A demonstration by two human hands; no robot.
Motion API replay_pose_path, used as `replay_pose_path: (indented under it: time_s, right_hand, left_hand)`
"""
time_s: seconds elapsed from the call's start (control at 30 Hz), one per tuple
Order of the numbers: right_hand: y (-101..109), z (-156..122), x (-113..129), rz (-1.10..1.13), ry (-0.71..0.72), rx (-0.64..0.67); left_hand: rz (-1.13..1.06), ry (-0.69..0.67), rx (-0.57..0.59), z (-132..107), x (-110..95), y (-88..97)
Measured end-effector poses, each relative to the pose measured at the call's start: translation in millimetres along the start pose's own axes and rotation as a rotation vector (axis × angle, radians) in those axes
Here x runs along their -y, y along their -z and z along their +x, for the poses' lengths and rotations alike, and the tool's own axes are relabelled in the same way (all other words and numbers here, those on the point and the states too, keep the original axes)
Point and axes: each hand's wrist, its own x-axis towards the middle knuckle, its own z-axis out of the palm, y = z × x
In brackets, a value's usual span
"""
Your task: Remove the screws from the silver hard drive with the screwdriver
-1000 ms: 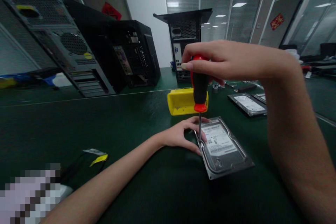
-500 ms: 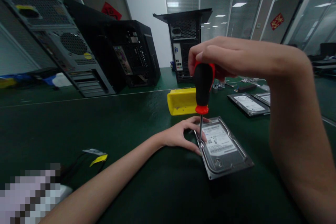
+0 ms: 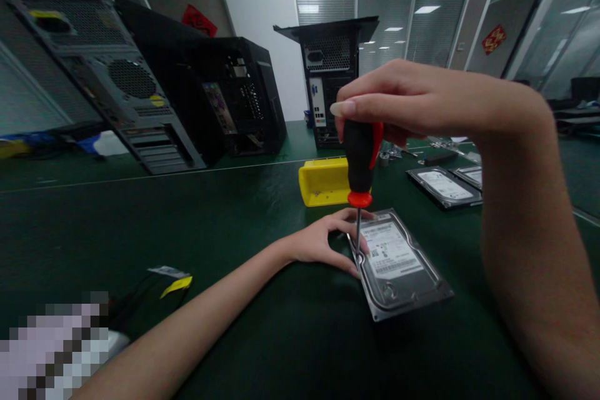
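A hard drive (image 3: pixel 398 262) with a white label lies flat on the green table, right of centre. My left hand (image 3: pixel 323 239) grips its left edge, thumb on the near side and fingers reaching over the label and the far edge. From above, my right hand (image 3: pixel 379 100) is closed around the top of a red and black screwdriver (image 3: pixel 360 162). The screwdriver stands nearly upright, its tip at the left edge of the drive's cover between my left thumb and fingers. Whether a screw sits under the tip is too small to see.
Behind the drive a yellow bin (image 3: pixel 323 182) holds a few tiny bits. More hard drives (image 3: pixel 443 186) lie at the right. Computer cases (image 3: pixel 159 81) stand at the back left, and another case (image 3: pixel 328 81) stands behind the bin. Tagged cables (image 3: pixel 177 285) lie at lower left.
My right hand has shifted its grip on the screwdriver handle, the thumb now stretched further left across the top. The handle has turned slightly. My left hand and the hard drive are unmoved.
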Motion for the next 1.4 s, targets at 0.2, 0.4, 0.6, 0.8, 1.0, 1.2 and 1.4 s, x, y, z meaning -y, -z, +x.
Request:
replay_pose_path:
  time_s: [0.2, 0.4, 0.6, 0.8, 1.0, 1.2, 1.4]
  right_hand:
    - [0, -1, 0, 0.018, 0.0, 0.0]
    - [0, -2, -2, 0.032, -0.003, 0.014]
    - [-2, 0, -5, -0.069, 0.019, -0.067]
    - [-4, 1, -4, -0.069, 0.083, -0.065]
    - [-4, 1, -4, -0.057, 0.055, -0.053]
    - [-5, 4, -8, 0.002, -0.038, -0.053]
    - [-3, 6, -14, 0.014, -0.048, -0.043]
  left_hand:
    - [0.006, -0.007, 0.001, 1, 0, -0.2]
    - [0.011, 0.003, 0.001, 1, -1, 0.4]
    - [-0.001, 0.008, 0.006, 0, -1, 0.3]
    - [-0.005, 0.016, 0.001, 0, -2, -0.4]
    - [-0.005, 0.0, 0.007, 1, 1, -0.7]
    - [-0.022, -0.014, 0.008, 1, 0, -1.0]
    - [-0.02, 0.004, 0.009, 1, -1, -0.6]
